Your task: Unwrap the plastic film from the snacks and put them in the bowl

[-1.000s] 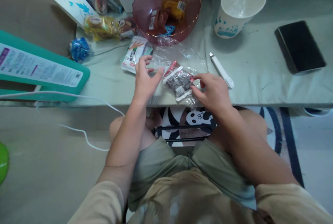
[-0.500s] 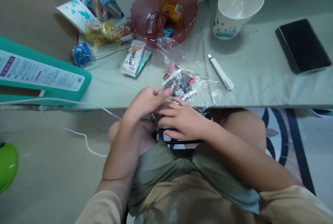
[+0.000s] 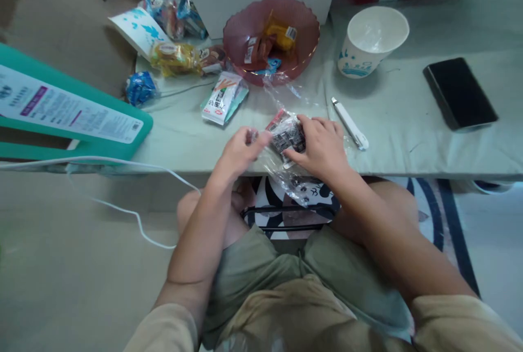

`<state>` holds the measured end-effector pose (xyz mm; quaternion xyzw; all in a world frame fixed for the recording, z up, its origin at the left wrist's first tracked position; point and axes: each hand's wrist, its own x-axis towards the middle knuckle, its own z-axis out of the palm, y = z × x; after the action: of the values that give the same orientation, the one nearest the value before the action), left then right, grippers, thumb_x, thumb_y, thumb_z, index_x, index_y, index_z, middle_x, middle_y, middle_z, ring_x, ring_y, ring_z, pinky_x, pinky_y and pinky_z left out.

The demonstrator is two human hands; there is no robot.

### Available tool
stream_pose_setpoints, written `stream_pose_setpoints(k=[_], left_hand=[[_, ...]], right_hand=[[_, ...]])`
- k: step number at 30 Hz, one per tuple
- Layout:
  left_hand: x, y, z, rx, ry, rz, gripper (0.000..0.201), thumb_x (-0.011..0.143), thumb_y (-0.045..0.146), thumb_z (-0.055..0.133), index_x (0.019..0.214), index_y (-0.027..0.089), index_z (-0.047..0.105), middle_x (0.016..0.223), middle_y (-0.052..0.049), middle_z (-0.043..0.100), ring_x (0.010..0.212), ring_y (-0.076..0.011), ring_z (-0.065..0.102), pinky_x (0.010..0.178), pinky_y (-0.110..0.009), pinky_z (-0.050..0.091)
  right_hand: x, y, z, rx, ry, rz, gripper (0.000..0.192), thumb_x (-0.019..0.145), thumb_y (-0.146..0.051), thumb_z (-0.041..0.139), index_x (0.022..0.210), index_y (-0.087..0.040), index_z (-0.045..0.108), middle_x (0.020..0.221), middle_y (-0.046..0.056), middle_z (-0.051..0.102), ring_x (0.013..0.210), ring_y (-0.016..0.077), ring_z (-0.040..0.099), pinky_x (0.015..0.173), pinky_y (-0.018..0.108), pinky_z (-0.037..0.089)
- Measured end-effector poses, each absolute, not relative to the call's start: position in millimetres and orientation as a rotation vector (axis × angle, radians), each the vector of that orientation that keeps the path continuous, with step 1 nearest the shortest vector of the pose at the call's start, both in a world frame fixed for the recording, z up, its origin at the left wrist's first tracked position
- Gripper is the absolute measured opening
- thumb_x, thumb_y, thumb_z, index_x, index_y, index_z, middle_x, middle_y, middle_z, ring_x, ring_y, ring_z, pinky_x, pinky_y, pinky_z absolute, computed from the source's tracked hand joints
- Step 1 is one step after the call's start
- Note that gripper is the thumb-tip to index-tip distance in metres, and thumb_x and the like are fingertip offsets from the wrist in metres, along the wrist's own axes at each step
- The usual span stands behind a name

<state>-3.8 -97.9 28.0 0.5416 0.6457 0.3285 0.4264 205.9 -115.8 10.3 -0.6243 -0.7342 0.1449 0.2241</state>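
Observation:
Small snack packets [image 3: 289, 135] with dark print and a red edge lie near the table's front edge, with a clear plastic bag [image 3: 281, 175] around and under them. From the right, my right hand [image 3: 324, 147] grips the packets between thumb and fingers. My left hand [image 3: 239, 153] is curled at their left, its thumb and fingers pinching the bag's edge. Part of the bag hangs over the table edge above my lap. A white utility knife [image 3: 350, 124] lies just right of my right hand. Behind my left hand rests a white snack packet [image 3: 223, 98].
A pink glass bowl [image 3: 304, 60] with wrapped snacks stands at the back. To its right are a paper cup [image 3: 359, 58] and a black phone [image 3: 461, 93]. More wrapped snacks [image 3: 175, 58], a green handled container [image 3: 141, 128] and a white cable [image 3: 139, 164] are at the left.
My right hand has moved up and right from beside my left hand onto the packets. The clear bag now hangs lower over the edge. The view has shifted slightly.

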Motion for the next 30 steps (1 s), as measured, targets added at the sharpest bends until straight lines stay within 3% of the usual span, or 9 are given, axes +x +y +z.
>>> stream_pose_setpoints(k=[2,5,9,13,18,22,27,30], left_hand=[[0.0,-102.8,26.0,1.463,1.640,0.762,0.032,0.065,0.040,0.086,0.077,0.022,0.061,0.079,-0.002,0.064,0.077,-0.0187,0.058,0.073,-0.030,0.049],[6.9,-103.8,24.1,1.294,1.570,0.871,0.023,0.071,0.035,0.075,0.066,0.022,0.057,0.077,-0.003,0.065,0.080,-0.0193,0.060,0.074,-0.031,0.051],[13.4,-98.7,28.0,0.577,1.241,1.109,0.016,0.073,0.036,0.066,0.077,0.022,0.059,0.096,-0.006,0.072,0.093,-0.0189,0.068,0.075,-0.030,0.058],[10.8,-95.2,32.9,0.303,1.115,1.179,0.016,0.070,0.032,0.063,0.079,0.022,0.054,0.095,-0.007,0.072,0.094,-0.0191,0.071,0.079,-0.032,0.060],[-0.6,-88.8,28.0,0.194,1.163,1.289,0.020,0.070,0.035,0.061,0.078,0.023,0.048,0.080,-0.003,0.062,0.089,-0.0180,0.071,0.079,-0.031,0.060],[-3.9,-86.8,22.3,0.292,1.220,1.282,0.026,0.068,0.040,0.060,0.076,0.024,0.041,0.071,-0.001,0.054,0.087,-0.0197,0.071,0.074,-0.032,0.058],[7.1,-89.2,26.9,0.200,1.236,1.241,0.021,0.068,0.035,0.060,0.075,0.024,0.045,0.067,0.003,0.051,0.073,-0.0154,0.067,0.067,-0.028,0.054],[14.7,-90.2,36.2,0.033,1.218,1.284,0.016,0.068,0.029,0.061,0.072,0.022,0.047,0.063,0.005,0.050,0.065,-0.0125,0.064,0.063,-0.026,0.051]], right_hand=[[201.8,-113.0,10.6,-1.781,-2.042,0.408,0.072,0.075,-0.043,0.076,0.137,-0.015,0.054,0.123,0.022,0.067,0.121,0.0445,0.056,0.103,0.062,0.040],[199.2,-107.9,11.3,-1.799,-2.018,0.504,0.064,0.069,-0.040,0.078,0.126,-0.016,0.058,0.115,0.019,0.064,0.111,0.0393,0.059,0.095,0.055,0.048],[194.5,-104.4,15.4,-1.673,-1.933,0.729,0.043,0.068,-0.036,0.075,0.103,-0.024,0.056,0.098,0.008,0.063,0.095,0.0292,0.062,0.082,0.044,0.052],[190.4,-108.6,21.1,-1.701,-1.767,0.910,0.041,0.068,-0.042,0.071,0.093,-0.025,0.043,0.081,0.002,0.059,0.074,0.0225,0.057,0.066,0.038,0.049],[207.1,-117.2,32.0,-1.630,-1.577,0.890,0.045,0.069,-0.044,0.071,0.098,-0.026,0.041,0.088,0.002,0.060,0.079,0.0227,0.061,0.069,0.040,0.052],[228.2,-101.3,72.3,-1.457,-1.549,0.808,0.051,0.068,-0.040,0.075,0.103,-0.028,0.040,0.097,0.004,0.062,0.084,0.0231,0.064,0.074,0.041,0.055],[223.5,-12.3,132.7,-1.472,-1.760,0.156,0.050,0.066,-0.021,0.077,0.107,-0.021,0.048,0.104,0.007,0.060,0.099,0.0211,0.060,0.091,0.035,0.052],[208.9,54.0,140.3,-1.753,-2.066,0.291,0.065,0.073,-0.027,0.082,0.131,-0.020,0.053,0.111,0.001,0.066,0.102,0.0191,0.064,0.092,0.036,0.054]])
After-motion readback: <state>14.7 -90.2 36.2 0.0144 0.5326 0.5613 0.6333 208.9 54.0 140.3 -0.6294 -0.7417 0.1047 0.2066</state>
